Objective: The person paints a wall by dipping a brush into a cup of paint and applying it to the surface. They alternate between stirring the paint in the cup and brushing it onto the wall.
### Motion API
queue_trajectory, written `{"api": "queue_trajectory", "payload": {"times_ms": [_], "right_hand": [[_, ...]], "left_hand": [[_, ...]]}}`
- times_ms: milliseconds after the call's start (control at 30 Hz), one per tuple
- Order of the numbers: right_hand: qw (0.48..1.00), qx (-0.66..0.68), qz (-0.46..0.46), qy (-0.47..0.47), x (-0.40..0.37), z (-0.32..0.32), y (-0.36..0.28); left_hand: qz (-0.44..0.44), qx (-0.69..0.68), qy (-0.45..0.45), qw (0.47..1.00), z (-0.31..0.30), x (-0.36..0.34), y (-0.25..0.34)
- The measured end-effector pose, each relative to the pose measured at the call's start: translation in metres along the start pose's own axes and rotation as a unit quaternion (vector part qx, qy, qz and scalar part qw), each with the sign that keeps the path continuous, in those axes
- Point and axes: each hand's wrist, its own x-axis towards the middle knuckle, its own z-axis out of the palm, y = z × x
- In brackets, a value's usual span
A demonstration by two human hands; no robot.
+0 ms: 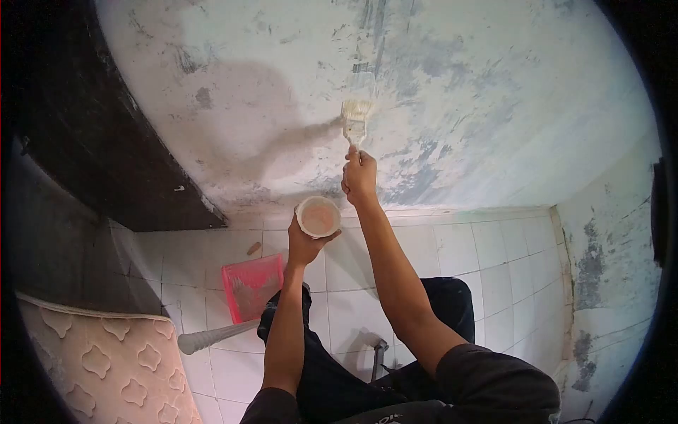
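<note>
My right hand (360, 175) is closed round the handle of a wide paintbrush (355, 121). The pale bristles point up, against or very close to the patchy white and grey wall (459, 106). Lower and to the left, my left hand (305, 244) holds a round white cup (318, 217) from below and the sides, its fingers wrapped round it. Inside the cup is a pinkish content. The cup is upright, its opening facing the camera.
A pink tray (227, 290) lies on the white tiled floor (452, 247), with a small brownish piece (253, 248) near it. A patterned mattress (106, 360) is at lower left, a dark door (85, 127) at upper left. A grey rod (212, 338) and a metal tool (379, 359) are near my legs.
</note>
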Motion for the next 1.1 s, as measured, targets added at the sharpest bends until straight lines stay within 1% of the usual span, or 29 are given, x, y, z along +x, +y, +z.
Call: {"api": "queue_trajectory", "payload": {"times_ms": [33,100,133,200,233,300,367,433,467,533,567,633,667,767,833,867,933,1000,1067,1100], "right_hand": [[1.0,0.0,0.001,0.0,0.001,-0.002,0.006],[0.998,0.022,0.054,0.009,0.002,-0.007,0.02],[0.998,0.022,0.056,0.01,0.001,-0.012,0.026],[0.995,0.042,0.089,-0.002,0.0,-0.021,0.037],[0.995,0.043,0.086,-0.002,0.001,-0.025,0.044],[0.986,0.016,0.163,0.017,0.002,-0.034,0.06],[0.986,0.024,0.167,0.005,0.006,-0.045,0.08],[0.979,-0.034,0.203,0.006,0.007,-0.053,0.095],[0.979,-0.034,0.202,0.008,0.007,-0.057,0.102],[0.976,-0.085,0.198,0.018,0.007,-0.061,0.109],[0.977,-0.085,0.197,0.018,0.009,-0.062,0.111],[0.967,-0.103,0.233,0.032,0.011,-0.065,0.115],[0.966,-0.102,0.234,0.034,0.01,-0.067,0.118],[0.969,-0.121,0.214,0.037,0.007,-0.068,0.114],[0.974,-0.175,0.142,0.028,0.006,-0.063,0.093],[0.973,-0.176,0.144,0.028,0.005,-0.06,0.082],[0.965,-0.258,-0.023,0.044,0.005,-0.048,0.05],[0.964,-0.245,-0.085,0.053,0.004,-0.033,0.007],[0.967,-0.198,-0.161,0.026,0.021,-0.023,-0.018],[0.973,-0.171,-0.155,0.017,0.014,-0.015,-0.043]], "left_hand": [[-0.001,-0.023,0.011,1.0,-0.001,-0.001,0.0],[-0.009,-0.014,0.019,1.0,-0.004,-0.002,0.004],[-0.015,-0.005,0.027,1.0,-0.006,-0.002,0.007],[-0.018,-0.009,0.029,0.999,-0.009,-0.002,0.004],[-0.019,-0.012,0.033,0.999,-0.009,-0.002,0.004],[-0.018,-0.008,0.031,0.999,-0.01,-0.001,0.004],[-0.02,-0.003,0.029,0.999,-0.011,0.0,0.006],[-0.026,0.013,0.021,0.999,-0.011,-0.001,0.011],[-0.026,0.011,0.02,0.999,-0.01,-0.002,0.01],[-0.02,0.013,0.015,1.0,-0.01,0.0,0.003],[-0.019,0.014,0.014,1.0,-0.01,0.001,0.0],[-0.012,0.018,0.023,1.0,-0.009,0.001,-0.001],[-0.013,0.018,0.022,1.0,-0.009,0.0,-0.002],[-0.01,0.024,0.017,1.0,-0.009,0.0,0.001],[0.0,0.016,0.013,1.0,-0.008,0.0,0.001],[-0.003,0.015,0.014,1.0,-0.007,-0.001,0.0],[-0.017,-0.015,0.013,1.0,-0.005,-0.001,-0.002],[-0.018,0.005,0.014,1.0,-0.005,-0.002,0.004],[-0.019,0.025,0.015,0.999,-0.004,-0.002,0.007],[-0.021,0.027,0.011,0.999,-0.004,-0.003,0.006]]}}
